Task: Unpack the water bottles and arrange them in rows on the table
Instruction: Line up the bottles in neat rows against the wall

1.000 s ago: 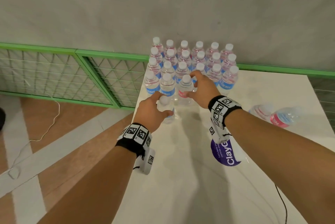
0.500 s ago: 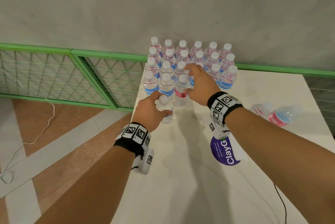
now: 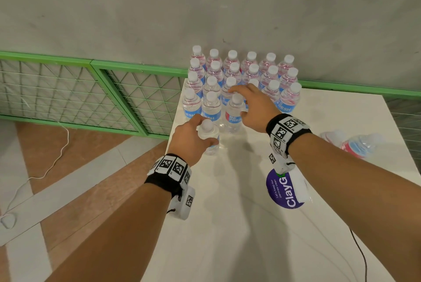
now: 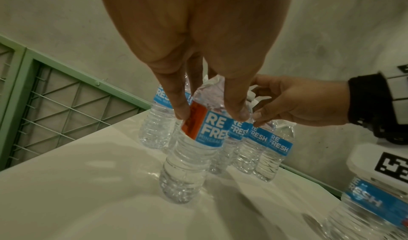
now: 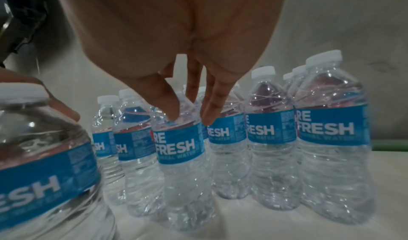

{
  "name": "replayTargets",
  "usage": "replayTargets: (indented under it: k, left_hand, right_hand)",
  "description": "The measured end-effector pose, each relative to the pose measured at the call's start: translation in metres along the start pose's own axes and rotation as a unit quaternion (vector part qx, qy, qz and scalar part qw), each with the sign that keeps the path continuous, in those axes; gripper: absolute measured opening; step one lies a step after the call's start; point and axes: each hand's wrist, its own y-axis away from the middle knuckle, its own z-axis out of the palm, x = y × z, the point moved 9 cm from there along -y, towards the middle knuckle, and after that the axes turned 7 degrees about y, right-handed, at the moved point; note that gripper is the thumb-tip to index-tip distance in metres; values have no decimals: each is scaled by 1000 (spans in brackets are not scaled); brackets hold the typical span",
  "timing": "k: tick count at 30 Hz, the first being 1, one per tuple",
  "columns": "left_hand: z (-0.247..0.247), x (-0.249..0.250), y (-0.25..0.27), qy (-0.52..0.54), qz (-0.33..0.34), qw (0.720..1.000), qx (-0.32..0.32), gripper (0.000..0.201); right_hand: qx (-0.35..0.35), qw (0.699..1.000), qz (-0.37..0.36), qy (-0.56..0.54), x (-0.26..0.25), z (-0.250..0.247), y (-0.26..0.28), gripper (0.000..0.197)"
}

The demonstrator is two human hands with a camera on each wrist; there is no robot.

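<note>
Left hand [image 3: 190,138] grips an upright bottle [image 4: 189,154] by the shoulder, fingers curled round it just above the label; its base looks set on the tabletop [image 3: 227,224] just in front of the block, near the left edge. Right hand [image 3: 254,108] is released, fingers spread and relaxed over the third bottle of the front row [image 3: 234,114], tips at its shoulder, nothing held

Step in hand, as I read it: seat the left bottle into line. Slide it back until it touches the front row [image 3: 210,108], keep it vertical, push low rather than at the cap so it doesn't tip. Use the right hand only to steady neighbours; a knock there could domino the block

Bottles: clear thin ribbed plastic, white caps, blue label with red panel, full. Probably soft under squeeze, so light grip. Block [image 3: 241,74] stands at the far tabletop edge against the wall, three full rows plus a partial front one. Two more bottles [image 3: 355,145] lie on their sides at right, well apart, not yet placed
</note>
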Motion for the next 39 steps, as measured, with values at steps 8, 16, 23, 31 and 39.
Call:
replayTargets:
  k: [8,16,23,31,39]
  left_hand:
    - [1,1,0,7,-5,1000,2,51]
    - [1,-2,0,10,-5,1000,5,51]
    - [1,-3,0,15,-6,1000,7,51]
    - [2,0,1,21,2,1000,3,52]
    - [5,7,-1,55,11,998,12,65]
  right_hand:
    - [1,999,32,12,1,6,-3,63]
    - [2,1000,22,6,-5,5,-1,60]
    - [-4,1000,13,6,-7,4,-4,64]
    - [-7,1000,9,-11,-8,1,-2,69]
    - [75,991,-96,-51,-52,-24,33,49]
